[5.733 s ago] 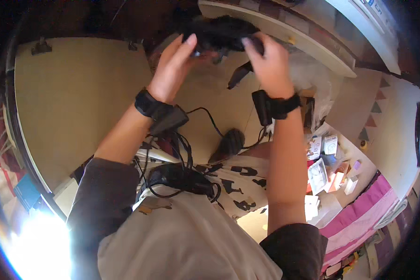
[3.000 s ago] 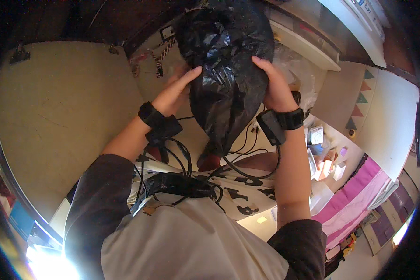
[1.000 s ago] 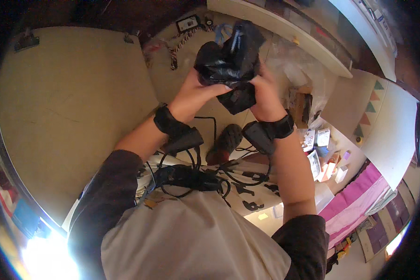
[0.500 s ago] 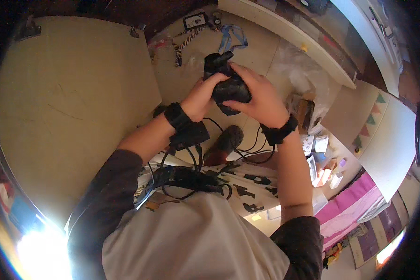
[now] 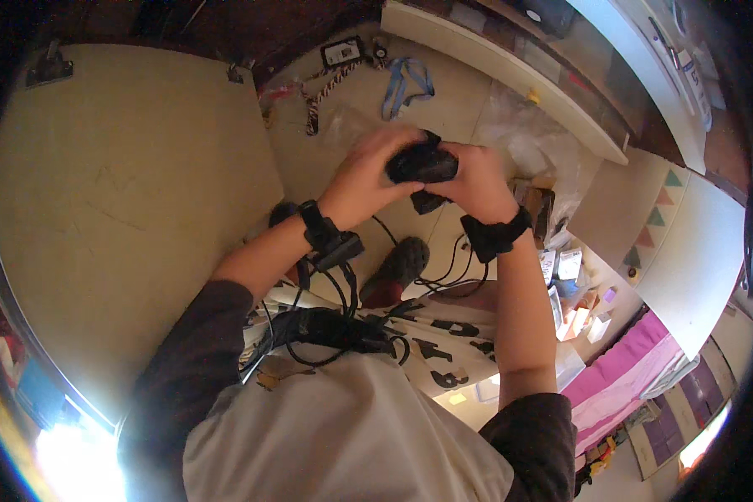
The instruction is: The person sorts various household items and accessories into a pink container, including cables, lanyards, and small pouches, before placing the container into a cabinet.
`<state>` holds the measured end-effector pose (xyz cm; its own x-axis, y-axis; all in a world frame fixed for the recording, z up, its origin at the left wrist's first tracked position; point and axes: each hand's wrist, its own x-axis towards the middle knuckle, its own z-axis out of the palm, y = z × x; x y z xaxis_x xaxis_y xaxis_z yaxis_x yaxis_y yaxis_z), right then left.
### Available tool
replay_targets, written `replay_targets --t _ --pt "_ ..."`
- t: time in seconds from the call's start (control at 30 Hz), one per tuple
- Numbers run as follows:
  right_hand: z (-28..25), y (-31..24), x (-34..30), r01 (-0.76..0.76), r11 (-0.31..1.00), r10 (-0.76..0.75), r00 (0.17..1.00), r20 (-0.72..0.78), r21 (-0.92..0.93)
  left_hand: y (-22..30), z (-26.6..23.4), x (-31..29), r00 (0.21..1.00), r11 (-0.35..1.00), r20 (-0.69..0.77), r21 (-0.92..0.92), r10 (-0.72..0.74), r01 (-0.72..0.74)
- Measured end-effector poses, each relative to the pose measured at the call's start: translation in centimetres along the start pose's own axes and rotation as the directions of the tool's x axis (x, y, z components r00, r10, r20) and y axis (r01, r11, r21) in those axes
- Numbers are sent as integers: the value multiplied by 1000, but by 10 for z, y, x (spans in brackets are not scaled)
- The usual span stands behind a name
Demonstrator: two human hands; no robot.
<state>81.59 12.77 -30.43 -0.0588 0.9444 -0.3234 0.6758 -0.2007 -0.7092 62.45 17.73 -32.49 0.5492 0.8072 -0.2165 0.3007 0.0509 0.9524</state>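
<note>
A compact black object [image 5: 427,164], whose kind I cannot make out, is gripped in front of me between both hands. My left hand [image 5: 366,174] wraps its left side, the fingers over the top and blurred by motion. On the other side, my right hand [image 5: 480,181] is closed on it, thumb across the near face. The object's lower end sticks out below the thumbs. Each wrist wears a black strap; a small black box [image 5: 340,248] with cables hangs at the left one.
To the left stands a large beige board [image 5: 134,209] with metal clips. A blue strap [image 5: 407,84], a braided cord [image 5: 321,96] and clear plastic [image 5: 519,125] lie on the tiled floor. Small boxes [image 5: 571,264] crowd the right. Loose cables [image 5: 456,276] hang near my shoe [image 5: 397,268].
The black object has turned in my hands, its upper projection now mostly hidden. My left fingers have moved up over its top, and my right hand has shifted round its side.
</note>
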Motion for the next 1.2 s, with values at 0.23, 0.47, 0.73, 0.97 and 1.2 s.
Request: replay_targets --t 0.23,0.47,0.73,0.97,1.2 --pt "-13 -6 11 -73 839 49 997 58 539 -7 -6 2 945 891 264 -357 -192 281" --pt "5 5 12 -210 657 37 968 247 724 -15 -2 -2 950 689 176 -656 -259 310" --pt "21 22 36 -128 616 202 979 1 777 -24 -1 2 919 824 -68 -471 -389 314" --pt "34 53 69 -287 832 416 889 -191 476 -10 3 -9 877 763 -139 -566 -461 311" --pt "59 53 82 -14 940 99 967 -233 342 -17 -3 9 848 643 89 -611 -522 461"
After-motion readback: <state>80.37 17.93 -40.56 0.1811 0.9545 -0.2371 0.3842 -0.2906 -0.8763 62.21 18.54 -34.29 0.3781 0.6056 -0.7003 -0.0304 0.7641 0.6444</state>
